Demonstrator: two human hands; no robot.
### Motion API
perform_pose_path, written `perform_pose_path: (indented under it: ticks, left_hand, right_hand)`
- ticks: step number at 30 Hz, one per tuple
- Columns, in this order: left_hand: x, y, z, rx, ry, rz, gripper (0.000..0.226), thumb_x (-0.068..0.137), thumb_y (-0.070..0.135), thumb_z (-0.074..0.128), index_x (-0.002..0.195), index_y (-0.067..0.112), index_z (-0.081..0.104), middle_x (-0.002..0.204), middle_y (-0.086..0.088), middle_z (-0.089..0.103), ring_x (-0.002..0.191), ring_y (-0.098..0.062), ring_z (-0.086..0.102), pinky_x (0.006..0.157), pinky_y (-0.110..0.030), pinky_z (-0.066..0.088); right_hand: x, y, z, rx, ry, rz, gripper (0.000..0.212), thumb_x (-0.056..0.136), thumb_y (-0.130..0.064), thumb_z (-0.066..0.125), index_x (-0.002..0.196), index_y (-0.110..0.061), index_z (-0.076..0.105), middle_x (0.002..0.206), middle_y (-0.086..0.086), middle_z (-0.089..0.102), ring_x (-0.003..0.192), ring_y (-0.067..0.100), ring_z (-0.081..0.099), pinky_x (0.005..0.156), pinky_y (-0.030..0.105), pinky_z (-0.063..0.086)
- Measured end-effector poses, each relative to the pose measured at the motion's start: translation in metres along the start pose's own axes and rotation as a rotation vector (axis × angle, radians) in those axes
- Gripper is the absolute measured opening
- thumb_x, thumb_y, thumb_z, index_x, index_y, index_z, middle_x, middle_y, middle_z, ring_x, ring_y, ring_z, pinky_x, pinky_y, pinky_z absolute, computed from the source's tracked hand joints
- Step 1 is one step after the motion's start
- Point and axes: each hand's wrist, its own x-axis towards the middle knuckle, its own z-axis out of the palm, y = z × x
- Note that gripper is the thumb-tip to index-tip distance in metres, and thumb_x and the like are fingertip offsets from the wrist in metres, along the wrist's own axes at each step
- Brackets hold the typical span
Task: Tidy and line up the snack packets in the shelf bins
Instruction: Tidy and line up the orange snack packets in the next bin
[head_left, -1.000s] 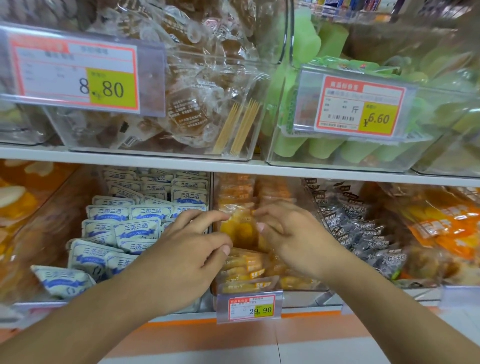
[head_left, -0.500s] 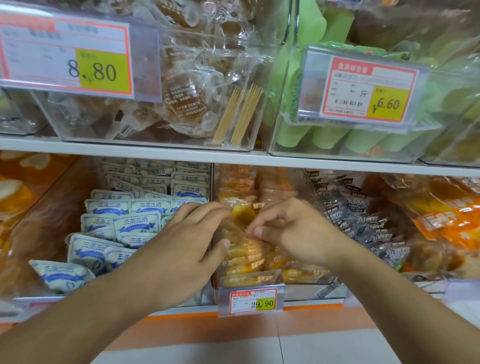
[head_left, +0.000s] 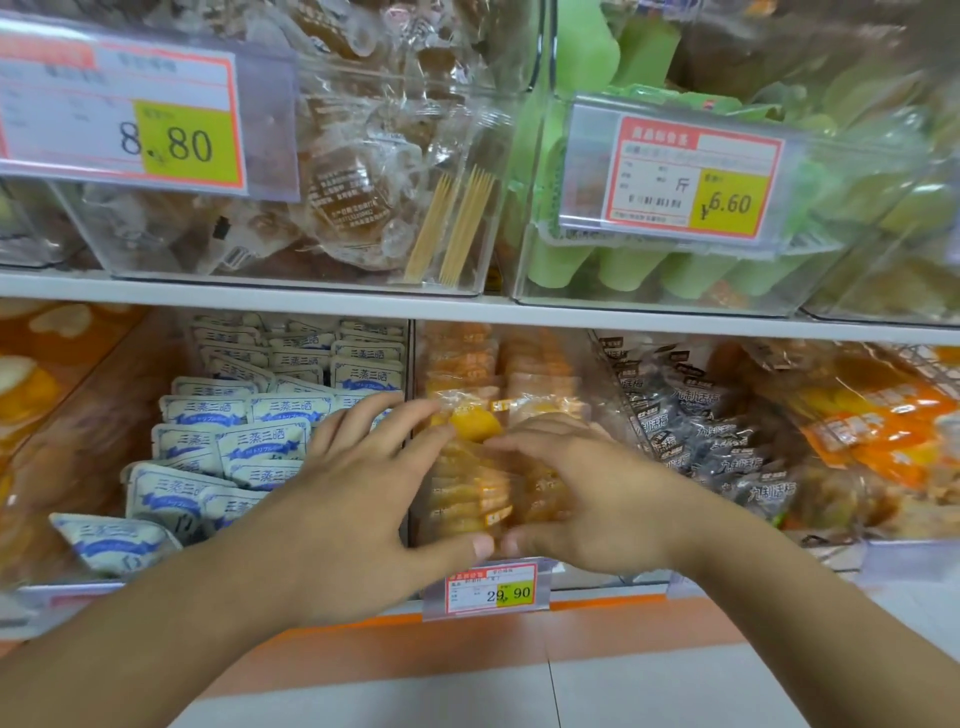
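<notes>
At frame centre, in the lower-shelf middle bin (head_left: 412, 353) | yellow snack packets (head_left: 467, 483) are stacked; left hand (head_left: 358, 499) is spread nearly flat, pressed on the stack's left; right hand (head_left: 592, 499) is curled over its right | packets should be squared evenly from both sides; crushing is to be avoided

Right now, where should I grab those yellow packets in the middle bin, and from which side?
Squeeze the yellow packets as a row, front to back, coming from the open front and top: they stand face to face between bin walls. Thumbs on the front packet, fingers behind the rear, as the left hand and right hand sit.
</notes>
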Motion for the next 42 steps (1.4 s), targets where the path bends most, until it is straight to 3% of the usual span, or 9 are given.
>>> perform_pose_path:
  ticks: [3,6,11,13,20,26,30,36,42]
  left_hand:
    - [0.004,0.000,0.008,0.109,0.038,0.000,0.084,0.082,0.080,0.036,0.154,0.039,0.026,0.163,0.021,0.006,0.152,-0.018,-0.002,0.123,-0.041,0.006]
    - [0.012,-0.003,0.014,0.183,0.040,-0.037,0.077,0.084,0.069,0.046,0.152,0.034,0.033,0.164,0.014,0.015,0.151,-0.025,0.008,0.122,-0.047,0.010]
    - [0.015,0.000,0.019,0.199,0.083,-0.059,0.058,0.086,0.046,0.053,0.142,0.036,0.042,0.158,0.007,0.031,0.147,-0.032,0.022,0.120,-0.053,0.020]
    - [0.016,0.002,0.020,0.191,0.083,-0.058,0.058,0.086,0.050,0.050,0.142,0.038,0.042,0.158,0.009,0.029,0.148,-0.031,0.019,0.121,-0.052,0.019]
    - [0.018,0.010,0.020,0.230,0.131,-0.022,0.059,0.086,0.069,0.047,0.136,0.040,0.055,0.157,0.008,0.037,0.150,-0.029,0.023,0.121,-0.056,0.017]
    - [0.025,0.014,0.022,0.237,0.098,0.042,0.045,0.087,0.055,0.050,0.123,0.032,0.063,0.124,0.016,0.065,0.129,-0.019,0.048,0.116,-0.050,0.023]
    - [0.025,0.014,0.019,0.184,0.112,0.042,0.054,0.089,0.063,0.045,0.131,0.034,0.060,0.132,0.019,0.059,0.131,-0.014,0.044,0.116,-0.042,0.021]
    - [0.029,0.010,0.012,0.125,0.125,0.067,0.062,0.089,0.073,0.037,0.136,0.036,0.054,0.140,0.021,0.049,0.139,-0.005,0.035,0.120,-0.040,0.012]
    - [0.021,0.014,0.016,0.115,0.136,0.103,0.061,0.093,0.066,0.038,0.142,0.032,0.052,0.145,0.019,0.049,0.141,-0.006,0.032,0.120,-0.036,0.008]
  right_hand:
    - [0.005,0.001,0.012,-0.037,0.142,-0.036,0.072,0.078,-0.062,0.071,0.143,-0.034,0.058,0.140,-0.007,0.059,0.136,0.017,0.046,0.117,0.043,0.036]
    - [0.007,0.003,0.011,-0.130,0.174,-0.008,0.088,0.074,-0.072,0.063,0.152,-0.035,0.046,0.149,-0.010,0.052,0.141,0.018,0.040,0.119,0.046,0.034]
    - [-0.015,0.028,-0.021,-0.086,0.055,0.039,0.106,0.071,-0.063,0.086,0.159,-0.039,0.033,0.153,-0.019,0.037,0.147,0.008,0.024,0.121,0.022,0.016]
    - [-0.020,0.041,-0.019,-0.120,0.144,0.046,0.093,0.072,-0.063,0.085,0.153,-0.036,0.047,0.152,-0.015,0.045,0.145,0.007,0.029,0.115,0.017,0.014]
    - [-0.018,0.051,-0.001,-0.288,0.294,0.049,0.069,0.075,-0.075,0.060,0.131,-0.035,0.068,0.134,-0.016,0.064,0.140,0.006,0.042,0.122,0.040,0.019]
    - [-0.024,0.046,0.002,-0.254,0.250,0.041,0.082,0.072,-0.081,0.048,0.141,-0.038,0.058,0.139,-0.015,0.060,0.143,0.008,0.040,0.125,0.042,0.013]
    - [-0.029,0.047,0.001,-0.225,0.221,0.052,0.091,0.071,-0.084,0.050,0.148,-0.036,0.051,0.150,-0.015,0.051,0.150,0.007,0.027,0.127,0.044,0.006]
    - [-0.028,0.042,-0.009,-0.109,0.185,0.034,0.104,0.066,-0.082,0.064,0.155,-0.033,0.042,0.159,-0.014,0.039,0.156,0.006,0.011,0.123,0.029,-0.003]
    - [-0.027,0.046,-0.005,-0.013,0.165,0.055,0.103,0.067,-0.082,0.060,0.156,-0.033,0.043,0.164,-0.015,0.035,0.157,0.001,0.007,0.129,0.042,0.006]
